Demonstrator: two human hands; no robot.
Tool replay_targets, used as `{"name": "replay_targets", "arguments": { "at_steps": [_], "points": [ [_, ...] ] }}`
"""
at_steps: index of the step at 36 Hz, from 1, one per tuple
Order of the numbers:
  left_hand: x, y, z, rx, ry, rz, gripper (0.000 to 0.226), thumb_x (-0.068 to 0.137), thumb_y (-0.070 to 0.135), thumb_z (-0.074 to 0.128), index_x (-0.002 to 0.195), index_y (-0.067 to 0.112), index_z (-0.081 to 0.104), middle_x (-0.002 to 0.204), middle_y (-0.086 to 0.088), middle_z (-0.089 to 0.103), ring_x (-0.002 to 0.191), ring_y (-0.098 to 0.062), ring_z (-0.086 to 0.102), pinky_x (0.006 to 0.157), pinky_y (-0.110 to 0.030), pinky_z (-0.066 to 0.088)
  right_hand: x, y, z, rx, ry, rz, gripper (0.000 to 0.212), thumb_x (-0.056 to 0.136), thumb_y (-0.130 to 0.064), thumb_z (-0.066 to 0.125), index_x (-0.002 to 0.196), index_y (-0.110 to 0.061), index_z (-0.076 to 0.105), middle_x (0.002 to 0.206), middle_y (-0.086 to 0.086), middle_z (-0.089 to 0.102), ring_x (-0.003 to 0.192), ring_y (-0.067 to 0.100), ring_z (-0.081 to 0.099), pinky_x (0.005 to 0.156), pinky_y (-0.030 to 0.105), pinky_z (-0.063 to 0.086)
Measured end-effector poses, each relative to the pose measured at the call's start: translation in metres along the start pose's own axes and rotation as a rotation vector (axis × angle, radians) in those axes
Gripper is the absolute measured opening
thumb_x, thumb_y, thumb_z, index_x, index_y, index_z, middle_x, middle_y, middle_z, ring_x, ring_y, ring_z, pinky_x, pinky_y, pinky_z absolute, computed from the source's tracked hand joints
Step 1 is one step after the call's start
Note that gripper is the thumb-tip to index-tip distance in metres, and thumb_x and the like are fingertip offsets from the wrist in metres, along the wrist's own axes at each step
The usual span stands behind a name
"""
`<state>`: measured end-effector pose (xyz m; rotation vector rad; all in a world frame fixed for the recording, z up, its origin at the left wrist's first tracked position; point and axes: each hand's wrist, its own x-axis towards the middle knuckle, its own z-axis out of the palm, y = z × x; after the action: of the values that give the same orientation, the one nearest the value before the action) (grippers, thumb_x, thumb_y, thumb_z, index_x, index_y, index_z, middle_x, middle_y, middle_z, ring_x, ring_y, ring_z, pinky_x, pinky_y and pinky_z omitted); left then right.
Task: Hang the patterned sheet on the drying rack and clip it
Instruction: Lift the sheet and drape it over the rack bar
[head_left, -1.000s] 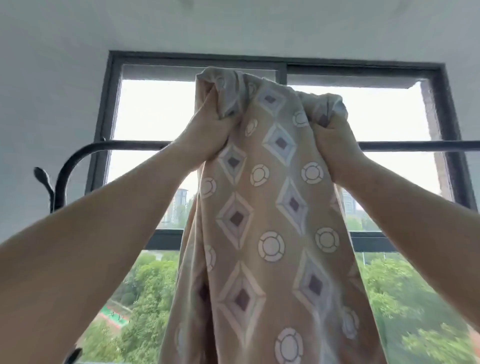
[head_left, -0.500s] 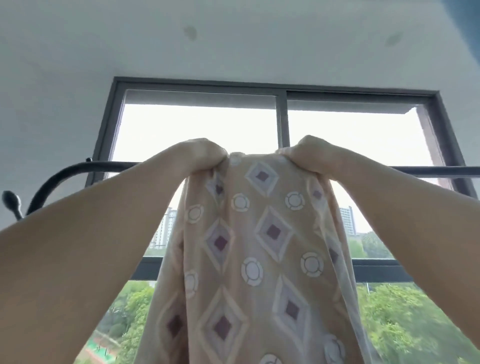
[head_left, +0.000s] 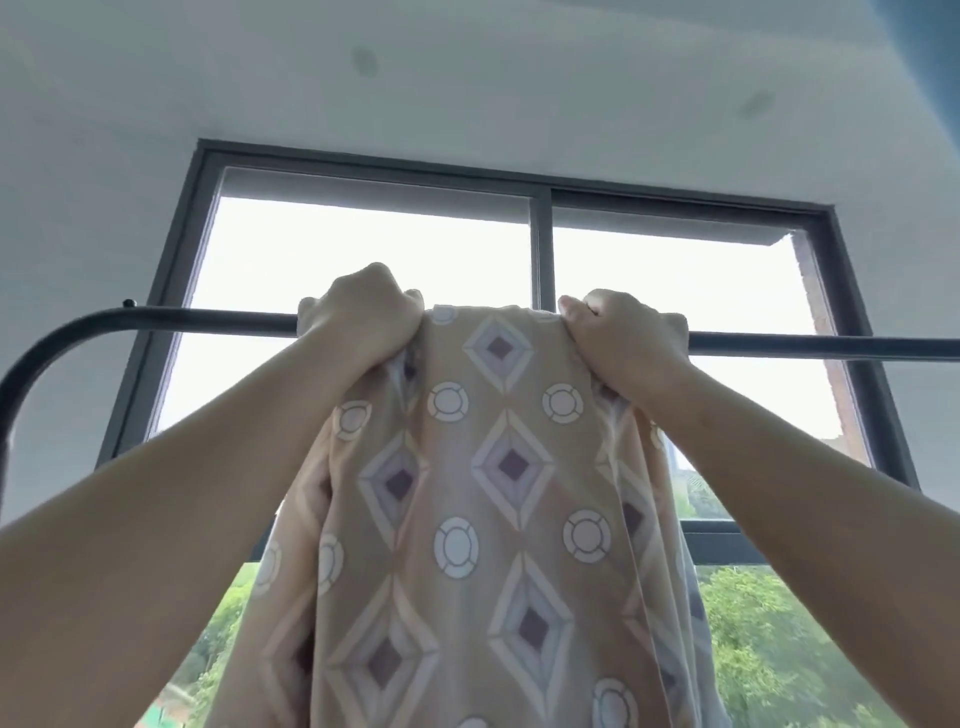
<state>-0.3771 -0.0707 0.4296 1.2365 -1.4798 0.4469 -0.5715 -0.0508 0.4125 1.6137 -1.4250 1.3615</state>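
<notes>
A big window (head_left: 363, 249) was behind, with green trees (head_left: 779, 649) outside. The tan sheet (head_left: 467, 519) with diamonds and circles hung down from the dark bar of the drying rack (head_left: 831, 345), its top covering the bar. The left hand (head_left: 363, 317) and the right hand (head_left: 623, 338) each squeezed a bunch of sheet at the bar.

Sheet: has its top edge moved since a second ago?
Yes: the sheet dropped from well above the rack bar to level with it.
</notes>
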Motion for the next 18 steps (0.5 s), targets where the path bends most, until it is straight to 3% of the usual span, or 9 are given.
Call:
{"name": "replay_targets", "arguments": {
  "at_steps": [3,5,9,12,16,18],
  "points": [
    [-0.001,-0.001,-0.007,-0.090,-0.025,0.004,0.022,0.092,0.028,0.048,0.082,0.010,0.055,0.086,-0.008,0.059,0.095,-0.030,0.054,0.089,-0.037,0.042,0.003,0.006,-0.002,0.154,0.005,0.050,0.046,0.096,-0.037,0.039,0.055,-0.019,0.045,0.048,-0.001,0.050,0.067,0.021,0.055,0.099,0.042,0.036],
    [0.001,-0.002,-0.010,-0.120,-0.035,0.003,0.022,0.090,0.026,0.051,0.075,0.011,0.054,0.086,-0.010,0.060,0.096,-0.031,0.056,0.085,-0.036,0.044,0.006,0.008,-0.006,0.211,-0.001,0.081,0.041,0.095,-0.032,0.046,0.061,-0.013,0.060,0.056,0.002,0.058,0.073,0.021,0.058,0.102,0.044,0.035],
    [0.003,0.000,-0.008,-0.108,-0.020,-0.015,0.016,0.091,0.024,0.051,0.090,0.008,0.055,0.104,-0.016,0.062,0.100,-0.034,0.056,0.086,-0.038,0.045,0.009,0.016,-0.016,0.104,0.031,0.116,0.031,0.095,-0.028,0.048,0.075,-0.015,0.068,0.066,-0.008,0.059,0.088,0.019,0.054,0.103,0.042,0.025],
    [0.002,0.002,-0.005,-0.105,-0.006,-0.006,0.017,0.093,0.024,0.049,0.091,0.008,0.054,0.105,-0.016,0.061,0.102,-0.035,0.054,0.090,-0.040,0.043,0.011,0.032,-0.020,0.071,0.056,0.169,0.033,0.095,-0.030,0.047,0.081,-0.011,0.071,0.082,0.002,0.068,0.089,0.022,0.053,0.101,0.042,0.024],
    [0.004,-0.001,-0.001,-0.117,0.015,-0.027,0.016,0.093,0.023,0.048,0.089,0.008,0.052,0.104,-0.016,0.061,0.103,-0.034,0.053,0.093,-0.040,0.041,0.013,0.058,-0.030,0.106,0.111,0.287,0.037,0.091,-0.028,0.050,0.059,-0.013,0.061,0.075,0.005,0.065,0.096,0.029,0.057,0.099,0.043,0.032],
    [0.005,-0.002,-0.001,-0.120,0.026,-0.061,0.017,0.093,0.023,0.047,0.094,0.007,0.054,0.107,-0.017,0.061,0.105,-0.035,0.053,0.095,-0.040,0.040,0.009,0.065,-0.037,0.075,0.141,0.322,0.035,0.091,-0.027,0.048,0.060,-0.015,0.058,0.072,0.004,0.061,0.101,0.033,0.056,0.098,0.042,0.032]
  ]
}}
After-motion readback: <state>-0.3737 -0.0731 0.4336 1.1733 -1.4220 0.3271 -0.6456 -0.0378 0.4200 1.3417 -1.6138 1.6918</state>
